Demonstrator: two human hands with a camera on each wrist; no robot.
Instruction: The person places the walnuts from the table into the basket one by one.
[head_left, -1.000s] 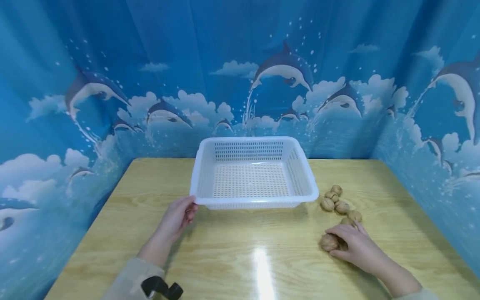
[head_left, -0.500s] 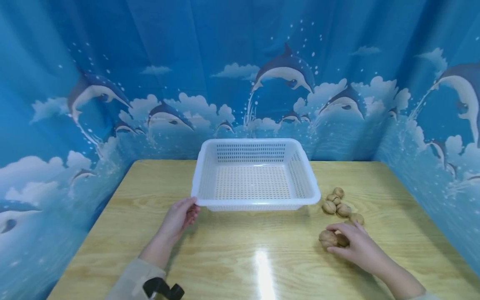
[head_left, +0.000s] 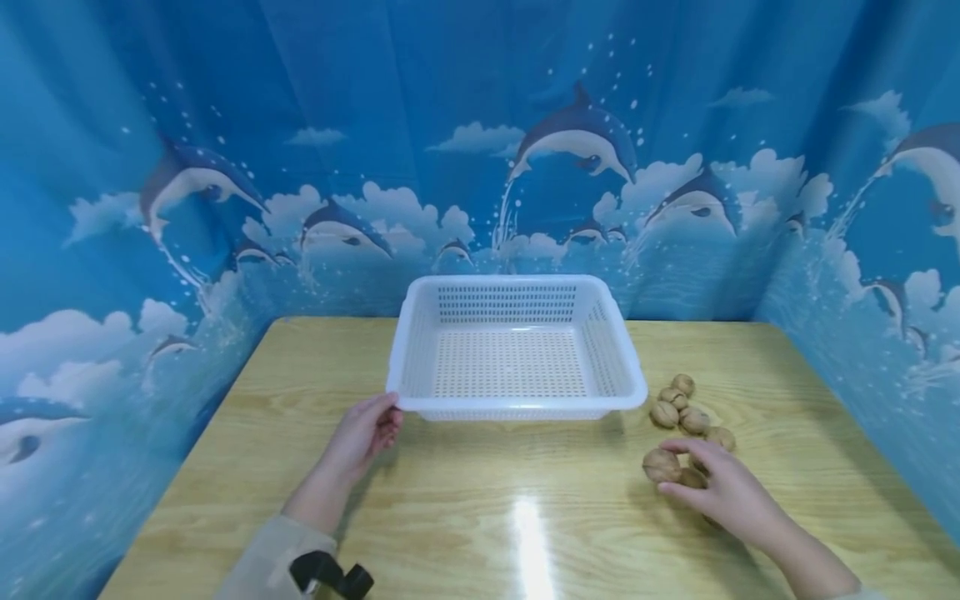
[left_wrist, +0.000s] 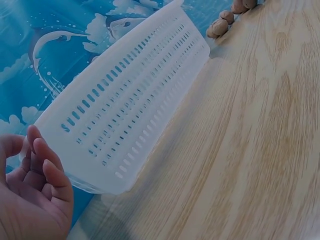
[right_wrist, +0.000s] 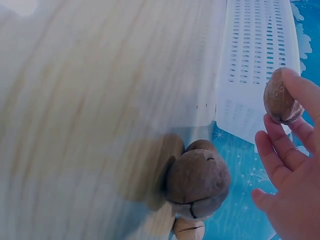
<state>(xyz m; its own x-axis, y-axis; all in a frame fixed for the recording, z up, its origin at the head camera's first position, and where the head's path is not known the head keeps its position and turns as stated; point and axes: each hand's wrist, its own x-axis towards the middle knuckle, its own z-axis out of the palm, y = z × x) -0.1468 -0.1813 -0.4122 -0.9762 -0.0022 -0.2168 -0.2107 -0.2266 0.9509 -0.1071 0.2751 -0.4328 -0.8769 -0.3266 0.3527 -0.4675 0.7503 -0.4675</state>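
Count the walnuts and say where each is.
At least 8: one walnut pinched in the right hand, five walnuts beyond it on the table, two walnuts partly hidden by that hand; more may be hidden.

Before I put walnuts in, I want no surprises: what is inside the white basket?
Inside the basket, only bare slotted floor and walls show. The near rim hides the inner face below it and perhaps a strip of floor.
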